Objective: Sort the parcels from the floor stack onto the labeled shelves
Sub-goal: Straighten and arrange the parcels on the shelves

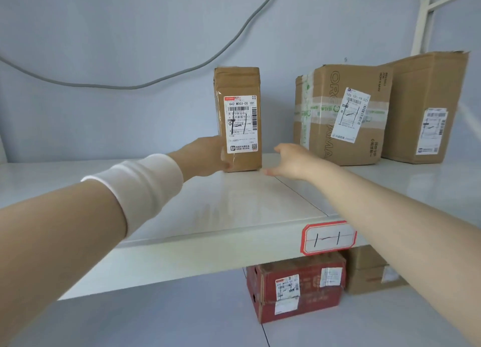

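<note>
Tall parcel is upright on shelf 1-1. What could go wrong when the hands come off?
The tall parcel stands on its narrow end, gripped only by the left hand; it may topple on release. The open right hand beside its base could knock it while pulling back.

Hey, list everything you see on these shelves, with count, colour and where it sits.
tall parcel: one, brown, upright on the upper shelf, white shipping label facing the camera
taped box: one, brown with green-printed tape, right of the tall parcel
end box: one, brown, far right of the upper shelf
upper shelf: one, white
shelf tag: one, white with red border, marked 1-1, on the shelf's front edge
red box: one, red, on the level below the tag
lower brown box: one, brown, right of the red box
cable: one, grey, sagging across the wall
left hand: grips the tall parcel's lower left; white sleeve
right hand: fingers spread, beside the parcel's lower right
</note>
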{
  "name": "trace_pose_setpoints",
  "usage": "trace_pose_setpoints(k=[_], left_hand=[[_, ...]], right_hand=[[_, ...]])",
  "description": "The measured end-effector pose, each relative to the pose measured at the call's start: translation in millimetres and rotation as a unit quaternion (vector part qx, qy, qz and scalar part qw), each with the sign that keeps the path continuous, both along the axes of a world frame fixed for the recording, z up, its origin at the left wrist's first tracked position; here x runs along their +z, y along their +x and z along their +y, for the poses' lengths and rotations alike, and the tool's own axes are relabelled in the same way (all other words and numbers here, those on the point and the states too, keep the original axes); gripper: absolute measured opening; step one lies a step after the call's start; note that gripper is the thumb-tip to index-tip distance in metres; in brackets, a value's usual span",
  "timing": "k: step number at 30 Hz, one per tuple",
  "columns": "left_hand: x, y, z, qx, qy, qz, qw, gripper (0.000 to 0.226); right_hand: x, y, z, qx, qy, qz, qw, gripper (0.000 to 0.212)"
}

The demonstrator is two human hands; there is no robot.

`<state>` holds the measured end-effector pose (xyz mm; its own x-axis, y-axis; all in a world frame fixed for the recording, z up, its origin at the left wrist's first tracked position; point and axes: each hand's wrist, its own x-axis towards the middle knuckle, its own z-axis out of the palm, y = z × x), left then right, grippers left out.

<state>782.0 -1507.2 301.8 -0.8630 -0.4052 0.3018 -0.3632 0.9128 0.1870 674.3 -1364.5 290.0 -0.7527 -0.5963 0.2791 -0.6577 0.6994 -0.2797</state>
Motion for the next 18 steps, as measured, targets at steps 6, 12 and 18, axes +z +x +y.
trace_pose_setpoints(k=[6, 12, 18], left_hand=[[-6.9, 24.7, 32.6, -0.060, -0.032, -0.006, 0.998, 0.055], [-10.1, 33.8, 86.2, -0.125, -0.055, 0.004, 0.991, 0.054], [-23.0, 38.9, 172.9, -0.213, -0.093, -0.007, 0.973, 0.054]], right_hand=[[-1.6, 57.7, 35.4, -0.039, 0.014, 0.056, 0.998, 0.059], [-2.2, 92.9, 97.6, -0.077, 0.052, 0.091, 0.992, 0.057], [-24.7, 117.6, 187.7, -0.129, 0.081, 0.091, 0.984, 0.069]])
